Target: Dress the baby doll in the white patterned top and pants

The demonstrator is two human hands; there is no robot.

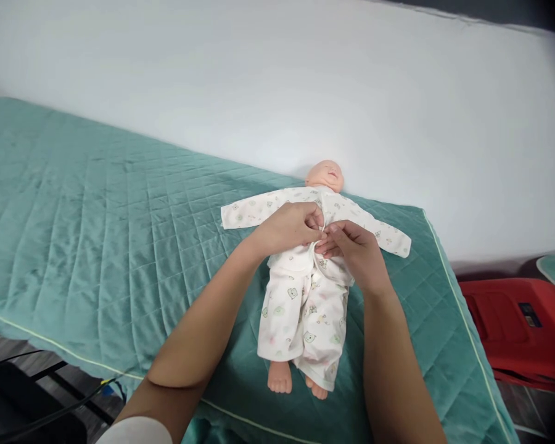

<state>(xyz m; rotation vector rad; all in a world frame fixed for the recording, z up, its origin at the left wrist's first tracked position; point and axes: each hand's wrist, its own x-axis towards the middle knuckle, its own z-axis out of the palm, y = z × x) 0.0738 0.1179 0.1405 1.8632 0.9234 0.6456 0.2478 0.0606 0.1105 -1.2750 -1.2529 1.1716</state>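
Note:
A baby doll [324, 176] lies on its back, head toward the wall, feet toward me. It wears a white printed jacket [289, 261] with long sleeves spread to both sides, and matching printed trousers [282, 308]. Both of my hands meet at the jacket's front opening, over the doll's belly. My left hand [296, 227] pinches the jacket's front edge from the left. From the right, my right hand [350, 245] pinches the same edge, its fingertips almost touching those of the left. Whatever fastener lies between the fingertips is hidden. Below, the jacket's lower front hangs apart slightly.
A green quilted cover [120, 246] lies under the doll, with its right edge just past the doll's sleeve. Behind stands a white wall [240, 80]. A red plastic case [513, 327] is at the lower right. A black cable [69, 404] runs at the lower left.

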